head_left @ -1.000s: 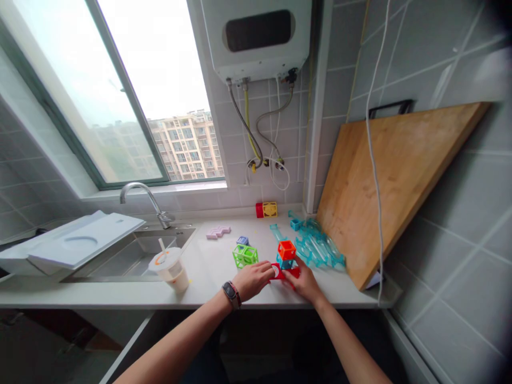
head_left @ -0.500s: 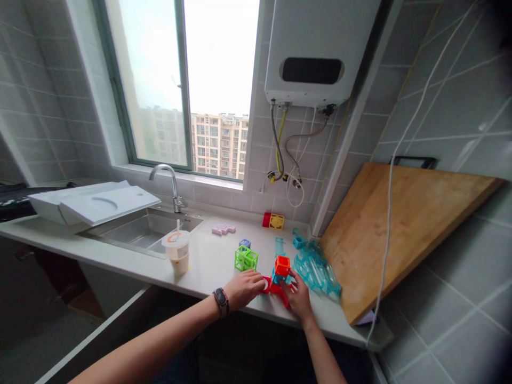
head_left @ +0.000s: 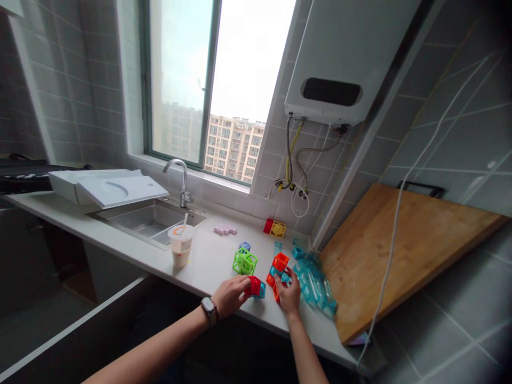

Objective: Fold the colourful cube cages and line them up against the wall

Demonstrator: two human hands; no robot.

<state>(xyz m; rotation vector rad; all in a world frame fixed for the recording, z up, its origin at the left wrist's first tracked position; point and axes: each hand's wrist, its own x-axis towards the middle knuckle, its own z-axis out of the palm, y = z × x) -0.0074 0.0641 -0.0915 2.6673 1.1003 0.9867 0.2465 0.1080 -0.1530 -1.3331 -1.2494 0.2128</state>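
Note:
My left hand [head_left: 231,294] is closed around a red toy block [head_left: 253,286] that has a blue piece on its right end. To its right, my right hand [head_left: 290,292] grips a stack of orange and blue toy blocks [head_left: 280,261], thumb in front and fingers behind. The two sets of blocks are apart, with a gap of counter between them. Just behind my left hand stands a green open-frame block [head_left: 245,261], and a small blue-violet block [head_left: 245,246] sits behind that. My palms hide part of what I hold.
A lidded drink cup with a straw [head_left: 181,246] stands near the counter's front edge, beside the sink [head_left: 140,218]. Teal blocks in a bag [head_left: 316,282] lie by the leaning wooden board [head_left: 400,256]. Pink pieces [head_left: 225,229] and a red-yellow block [head_left: 275,228] are farther back.
My left hand has drawn the red block leftward, away from the orange and blue stack, which my right hand now grips and tilts. The camera view has turned slightly.

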